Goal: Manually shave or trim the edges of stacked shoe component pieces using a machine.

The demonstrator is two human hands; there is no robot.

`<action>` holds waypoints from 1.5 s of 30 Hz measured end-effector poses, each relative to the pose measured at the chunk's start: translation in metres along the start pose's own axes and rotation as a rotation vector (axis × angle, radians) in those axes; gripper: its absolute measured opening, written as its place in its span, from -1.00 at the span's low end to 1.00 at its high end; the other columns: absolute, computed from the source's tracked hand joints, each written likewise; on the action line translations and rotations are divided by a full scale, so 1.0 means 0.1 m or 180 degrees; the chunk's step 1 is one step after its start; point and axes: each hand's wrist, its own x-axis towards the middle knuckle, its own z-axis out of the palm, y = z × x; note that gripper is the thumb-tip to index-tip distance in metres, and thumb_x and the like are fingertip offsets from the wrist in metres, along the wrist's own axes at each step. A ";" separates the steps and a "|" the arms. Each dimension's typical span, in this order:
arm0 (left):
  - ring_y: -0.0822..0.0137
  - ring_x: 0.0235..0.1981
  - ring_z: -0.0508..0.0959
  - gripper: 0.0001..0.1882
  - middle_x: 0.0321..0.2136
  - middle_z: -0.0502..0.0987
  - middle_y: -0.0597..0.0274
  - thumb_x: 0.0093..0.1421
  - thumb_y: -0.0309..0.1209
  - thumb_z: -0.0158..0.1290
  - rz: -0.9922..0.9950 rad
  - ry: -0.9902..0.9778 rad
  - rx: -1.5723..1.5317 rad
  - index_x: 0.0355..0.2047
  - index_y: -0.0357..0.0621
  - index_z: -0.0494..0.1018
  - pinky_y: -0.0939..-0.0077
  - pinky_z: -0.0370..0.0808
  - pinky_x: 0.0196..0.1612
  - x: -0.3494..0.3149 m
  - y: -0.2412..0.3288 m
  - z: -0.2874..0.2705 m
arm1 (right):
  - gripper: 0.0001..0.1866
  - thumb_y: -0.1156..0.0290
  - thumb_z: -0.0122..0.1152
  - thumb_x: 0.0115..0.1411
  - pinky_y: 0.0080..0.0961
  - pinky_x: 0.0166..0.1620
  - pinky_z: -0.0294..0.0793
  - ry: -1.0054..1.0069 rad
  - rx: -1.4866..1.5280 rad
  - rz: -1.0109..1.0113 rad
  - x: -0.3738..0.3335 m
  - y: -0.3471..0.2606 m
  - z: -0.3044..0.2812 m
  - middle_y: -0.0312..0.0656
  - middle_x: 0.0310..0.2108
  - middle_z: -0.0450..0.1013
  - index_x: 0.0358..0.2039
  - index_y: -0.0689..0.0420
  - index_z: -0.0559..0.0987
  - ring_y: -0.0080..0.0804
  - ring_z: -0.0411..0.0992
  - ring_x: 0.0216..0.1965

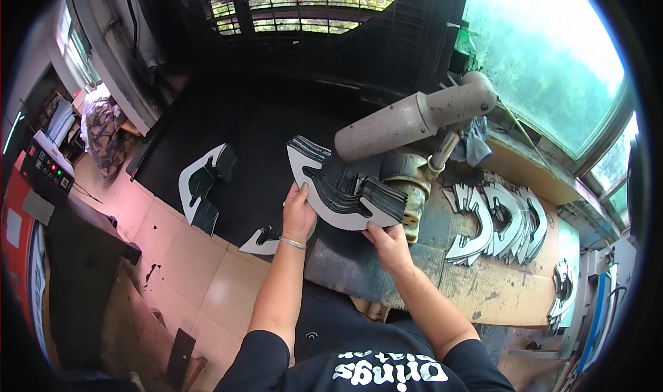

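Looking from far away through the head camera, I am beginning at the left, where a control box with small red lights is standing beside the floor. Next, on the black work surface, one curved stack of white-topped, dark-layered pieces is lying, and nearer to me another stack is showing partly behind the left wrist. In the middle, my left hand is grasping the left part of the held stack, the thumb pressing on its white top. My right hand is gripping the same stack at its lower right edge. The step in hand, as I am judging, is handling this stack with two hands; whether it is touching the surface below, I cannot tell. The next move is probably calling for even pressure from both hands, since loose layers could be sliding apart. Behind it, a thick grey cylinder is leaning across. Further right, several fanned stacks are resting on the cardboard-covered bench, and a smaller stack is lying near its far right end.
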 end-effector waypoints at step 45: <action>0.27 0.04 0.45 -0.64 0.02 0.46 0.17 0.31 -0.51 -0.13 -0.0628 -0.0456 0.0192 0.11 -0.27 0.30 0.32 0.33 0.16 -0.10 -0.32 0.20 | -0.74 0.61 0.06 0.24 -0.50 -0.02 0.41 0.0183 -0.0220 -0.0517 -0.67 0.00 -0.27 -0.19 -0.09 0.45 -0.04 0.28 0.46 -0.45 0.41 -0.07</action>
